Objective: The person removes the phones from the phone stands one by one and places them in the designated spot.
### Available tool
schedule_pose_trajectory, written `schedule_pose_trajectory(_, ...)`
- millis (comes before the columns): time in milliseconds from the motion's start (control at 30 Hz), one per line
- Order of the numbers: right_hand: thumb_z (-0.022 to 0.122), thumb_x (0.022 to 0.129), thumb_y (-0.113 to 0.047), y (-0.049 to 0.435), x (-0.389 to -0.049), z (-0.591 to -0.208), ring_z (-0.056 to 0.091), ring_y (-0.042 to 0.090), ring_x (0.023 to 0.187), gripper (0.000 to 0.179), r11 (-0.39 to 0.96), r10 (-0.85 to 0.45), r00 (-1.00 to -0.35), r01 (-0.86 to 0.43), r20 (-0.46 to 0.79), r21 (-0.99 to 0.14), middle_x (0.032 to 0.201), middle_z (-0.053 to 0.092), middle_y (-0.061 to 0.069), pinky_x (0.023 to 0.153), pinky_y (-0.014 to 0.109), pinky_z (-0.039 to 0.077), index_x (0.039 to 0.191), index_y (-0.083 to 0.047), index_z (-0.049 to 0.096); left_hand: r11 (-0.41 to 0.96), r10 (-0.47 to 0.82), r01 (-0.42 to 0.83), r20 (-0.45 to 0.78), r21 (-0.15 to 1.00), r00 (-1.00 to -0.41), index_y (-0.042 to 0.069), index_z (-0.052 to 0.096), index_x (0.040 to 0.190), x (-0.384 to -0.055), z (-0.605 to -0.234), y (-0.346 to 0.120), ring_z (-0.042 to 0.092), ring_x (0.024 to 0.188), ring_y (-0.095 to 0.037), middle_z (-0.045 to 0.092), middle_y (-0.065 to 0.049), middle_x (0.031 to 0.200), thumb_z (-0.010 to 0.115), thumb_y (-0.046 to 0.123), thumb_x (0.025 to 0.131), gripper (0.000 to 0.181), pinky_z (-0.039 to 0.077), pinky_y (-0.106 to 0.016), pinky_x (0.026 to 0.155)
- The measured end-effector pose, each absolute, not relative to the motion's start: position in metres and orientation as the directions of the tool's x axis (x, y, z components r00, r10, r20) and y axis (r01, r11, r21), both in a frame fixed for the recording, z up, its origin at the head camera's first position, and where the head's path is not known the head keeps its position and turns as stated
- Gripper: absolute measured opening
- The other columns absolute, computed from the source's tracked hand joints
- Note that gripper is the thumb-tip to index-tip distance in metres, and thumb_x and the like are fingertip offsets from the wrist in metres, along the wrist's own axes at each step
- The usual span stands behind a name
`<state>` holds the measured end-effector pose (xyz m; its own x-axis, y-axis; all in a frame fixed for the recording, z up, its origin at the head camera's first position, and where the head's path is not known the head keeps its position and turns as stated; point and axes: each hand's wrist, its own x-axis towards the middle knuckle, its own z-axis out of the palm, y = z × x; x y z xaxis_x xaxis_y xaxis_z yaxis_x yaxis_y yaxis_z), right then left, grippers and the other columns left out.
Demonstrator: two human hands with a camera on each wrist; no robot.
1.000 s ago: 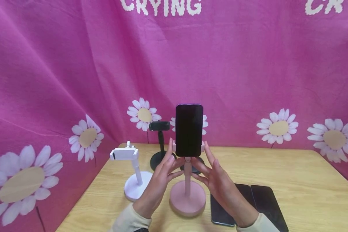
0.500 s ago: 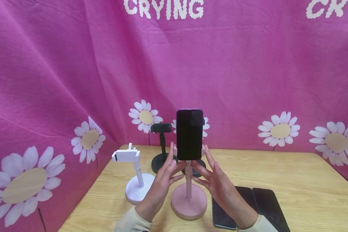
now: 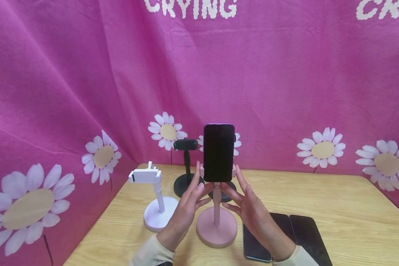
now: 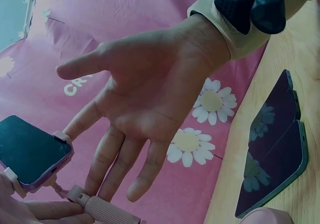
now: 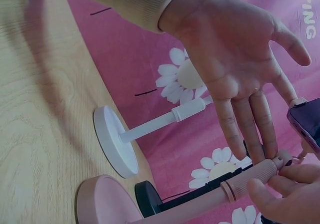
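Note:
A smartphone (image 3: 219,153) with a dark screen stands upright in the clamp of a pink phone stand (image 3: 217,227). My left hand (image 3: 184,208) reaches to its left side, with the index fingertip at the clamp's left end. On the other side my right hand (image 3: 254,210) mirrors it, index fingertip at the clamp's right end. Both hands have extended fingers, the lower ones near the top of the post. Across the left wrist view spreads the palm of the right hand (image 4: 150,78); the right wrist view shows the left palm (image 5: 230,48).
A white phone stand (image 3: 160,212) stands to the left, and a black phone stand (image 3: 187,166) behind it. Another dark base (image 3: 227,195) is partly hidden behind the pink stand. Dark phones (image 3: 307,232) lie on the wooden table (image 3: 352,207) at the right.
The head view shifts slightly. Both hands keep their places beside the clamp, and the phone and stand stay as they were.

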<state>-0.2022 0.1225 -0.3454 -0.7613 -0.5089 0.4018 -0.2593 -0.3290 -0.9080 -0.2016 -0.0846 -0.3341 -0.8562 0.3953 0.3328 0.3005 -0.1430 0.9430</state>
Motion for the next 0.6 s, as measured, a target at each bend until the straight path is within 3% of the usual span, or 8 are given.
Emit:
schedule_pose_trajectory(233,0.014,0.105,-0.040,0.123,-0.204,-0.345,0.022,0.025,0.144,0.053,-0.316,-0.493,-0.771,-0.273,0.403,-0.909,0.161,0.010,0.006,0.109,0.063,0.021,0.155,-0.032,0.000,-0.115,0.376,0.305,0.325,0.946,-0.868,0.046,0.006,0.151,-0.204,-0.333,-0.083,0.037,0.138,-0.029,0.017,0.002,0.159,0.029,0.038,0.104,0.053,0.029,-0.057,0.108)
schedule_pose_trajectory(467,0.014,0.105,-0.038,0.125,-0.203,-0.342,0.028,0.026,0.142,0.053,-0.281,-0.463,-0.785,-0.311,0.412,-0.908,0.156,0.021,0.018,0.106,0.056,0.029,0.156,-0.026,0.004,-0.068,0.299,0.387,0.389,0.920,-0.871,0.026,0.017,0.154,-0.203,-0.326,-0.085,0.038,0.134,-0.037,0.027,-0.011,0.154,0.026,0.036,0.105,0.050,0.032,-0.056,0.107)
schedule_pose_trajectory(600,0.013,0.105,-0.037,0.125,-0.203,-0.343,0.031,0.024,0.141,0.053,-0.281,-0.463,-0.783,-0.316,0.416,-0.906,0.155,0.026,0.017,0.105,0.056,0.029,0.156,-0.023,0.004,-0.044,0.258,0.410,0.407,0.911,-0.876,0.020,0.025,0.151,-0.204,-0.323,-0.086,0.042,0.129,-0.036,0.038,-0.013,0.147,0.027,0.036,0.105,0.049,0.035,-0.055,0.105)
